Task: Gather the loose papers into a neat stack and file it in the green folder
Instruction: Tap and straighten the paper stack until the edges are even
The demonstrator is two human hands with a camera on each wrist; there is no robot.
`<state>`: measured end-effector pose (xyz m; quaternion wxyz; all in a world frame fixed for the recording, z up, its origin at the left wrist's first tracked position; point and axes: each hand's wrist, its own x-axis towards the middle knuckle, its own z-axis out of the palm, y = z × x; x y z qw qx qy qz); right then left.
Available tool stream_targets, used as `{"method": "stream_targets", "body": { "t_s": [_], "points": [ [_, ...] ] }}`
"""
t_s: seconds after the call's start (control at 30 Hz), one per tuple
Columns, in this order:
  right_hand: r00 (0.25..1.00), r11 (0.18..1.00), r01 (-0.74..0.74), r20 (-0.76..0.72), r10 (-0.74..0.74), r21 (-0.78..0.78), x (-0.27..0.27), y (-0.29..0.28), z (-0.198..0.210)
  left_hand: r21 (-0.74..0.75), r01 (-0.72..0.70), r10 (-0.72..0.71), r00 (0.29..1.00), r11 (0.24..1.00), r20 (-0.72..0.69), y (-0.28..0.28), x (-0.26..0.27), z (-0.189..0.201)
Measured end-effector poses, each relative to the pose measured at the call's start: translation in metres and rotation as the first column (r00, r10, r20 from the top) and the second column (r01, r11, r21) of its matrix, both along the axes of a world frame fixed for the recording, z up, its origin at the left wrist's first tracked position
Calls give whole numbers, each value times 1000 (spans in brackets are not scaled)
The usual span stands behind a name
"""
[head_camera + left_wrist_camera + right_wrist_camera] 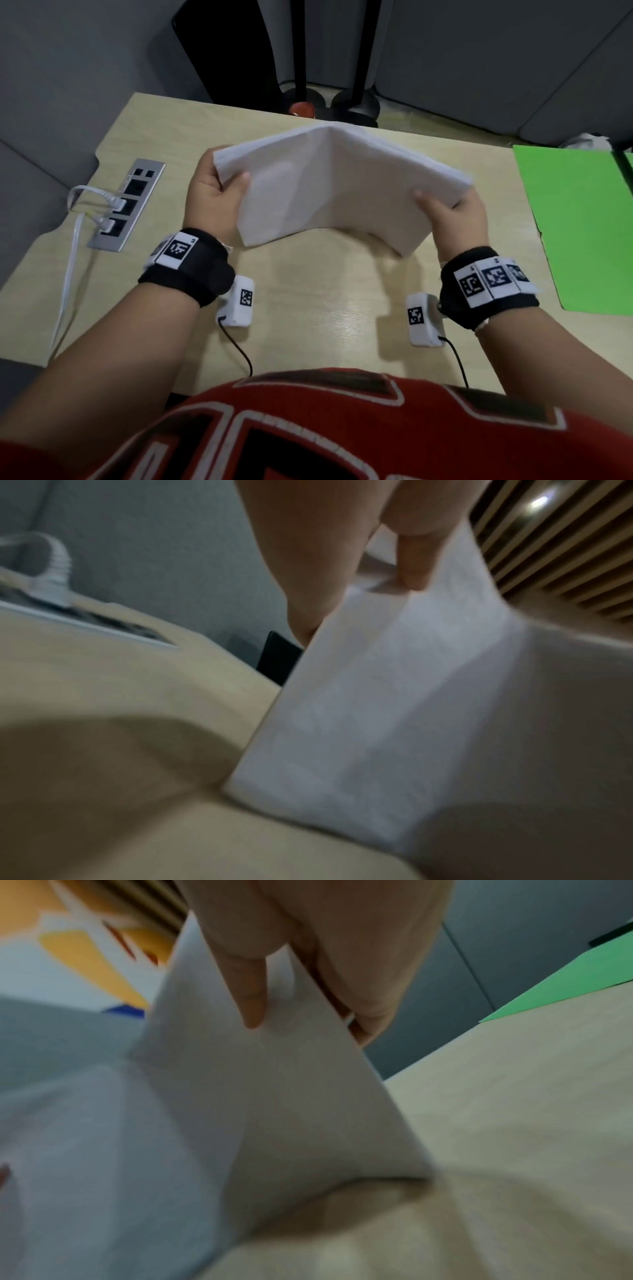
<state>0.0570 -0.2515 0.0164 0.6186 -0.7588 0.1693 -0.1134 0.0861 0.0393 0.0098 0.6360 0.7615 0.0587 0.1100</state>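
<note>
Above the pale wooden desk [308, 308], one bowed stack of white papers [329, 185] hung between two hands, its long axis running left to right. One flat green folder [579, 226] lay on the desk to the stack's right, nearer the right hand [452, 219]. That hand and the left hand [212, 195] each pinched an end, thumb over, fingers under.

light wood desk [308, 308] | grey partition walls [85, 68] | slatted ceiling [555, 547]

Dim, soft overhead light; blurred wrist views, warped edges.
</note>
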Motion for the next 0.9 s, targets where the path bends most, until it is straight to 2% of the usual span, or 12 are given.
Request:
{"method": "stream_targets", "body": {
  "t_s": [0.07, 0.1, 0.17, 0.3, 0.37, 0.47, 0.5, 0.6, 0.7, 0.83, 0.9],
  "points": [
    [981, 993, -75, -184, 57, -94, -2, -1, -14, 31, 18, -14, 993, 999, -115, 3, -2, -12],
    [975, 989, -88, -215, 61, -116, -4, 0, -18, 53, 18, -9, 988, 998, -157, 3, -4, -17],
    [987, 997, -47, -157, 37, -59, -4, 5, -15, 56, -24, 33, 985, 998, -171, 4, -4, -17],
    [995, 988, 42, 81, -55, 152, 3, 2, 3, 4, -109, 109, 992, 994, -66, 10, 2, 1],
    [999, 996, -1, 35, -3, 91, 6, -1, 1, -3, -89, 89, 992, 996, -86, 12, 3, 1],
    [982, 994, -97, -166, 87, -53, 7, 1, -10, -3, -60, 58, 974, 998, -218, 5, 0, -10],
    [980, 993, -93, -183, 80, -65, 7, 2, -11, 8, -58, 58, 971, 998, -231, 2, 0, -11],
    [999, 999, -3, -43, 4, 38, 10, 2, 1, 29, -69, 73, 982, 997, -173, 2, 4, -4],
    [995, 983, 37, 87, -53, 180, 13, -5, 7, -21, -96, 93, 990, 995, -105, 11, 8, 3],
    [996, 994, -69, -51, 73, 90, 15, -3, -3, -5, -6, 5, 971, 1000, -241, 6, 10, -7],
    [996, 996, -51, -73, 57, 73, 18, -1, -3, 15, -8, 11, 968, 1000, -251, 1, 11, -7]
  ]
}}
